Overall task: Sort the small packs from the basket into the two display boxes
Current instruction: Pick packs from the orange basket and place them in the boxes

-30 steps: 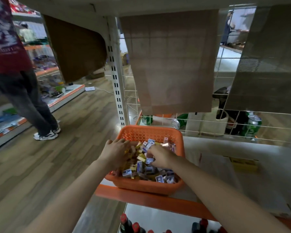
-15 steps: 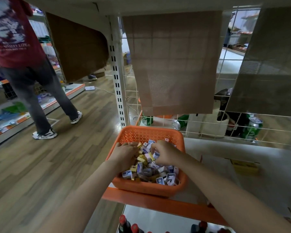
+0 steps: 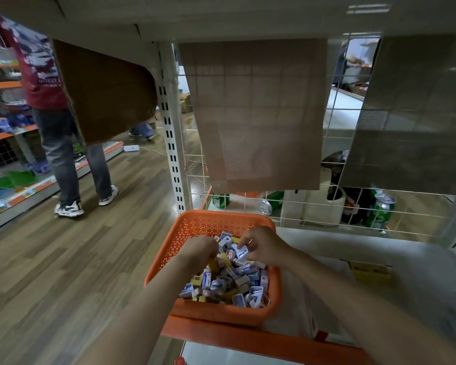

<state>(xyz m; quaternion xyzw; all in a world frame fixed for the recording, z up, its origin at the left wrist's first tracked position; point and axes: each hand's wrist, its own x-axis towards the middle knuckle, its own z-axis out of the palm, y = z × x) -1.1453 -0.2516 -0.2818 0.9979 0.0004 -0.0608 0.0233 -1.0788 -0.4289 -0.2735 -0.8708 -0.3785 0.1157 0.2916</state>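
Since a moment ago the person [image 3: 61, 143] in the red shirt has stepped closer along the aisle, and my right hand [image 3: 263, 246] has lifted one pack [image 3: 241, 251] off the heap.

Wood-grain plank floor [image 3: 63, 272] runs down the left. I stand at a pale shelf [image 3: 379, 248] with an orange front edge, held by a white slotted post [image 3: 171, 127] and backed by a white wire grid [image 3: 334, 143]. From the shelf above hang two woven mesh mats, one tan [image 3: 261, 114] and one grey [image 3: 419, 114], and a brown board [image 3: 108, 93] with rounded corners.

One basket [image 3: 195, 227], orange perforated plastic with rounded corners, sits at the shelf's front left corner. Its far left part is bare and the rest is heaped with packs [image 3: 221, 283]: little cardboard blocks, mostly white with blue print, some yellow, a few pink, too many and too jumbled to count.

Both of my hands are in the basket, over the far part of the heap. My left hand [image 3: 199, 250] is knuckles up with its fingers curled down among the packs; I cannot tell whether it holds any. My right hand pinches the white-and-blue pack between thumb and fingertips, just above the others.

Right of the basket on the shelf lies one flat yellow box [image 3: 369, 270], blurred. Behind the grid are three green cans: two upright [image 3: 220, 200] [image 3: 382, 212], one on its side [image 3: 270, 204].
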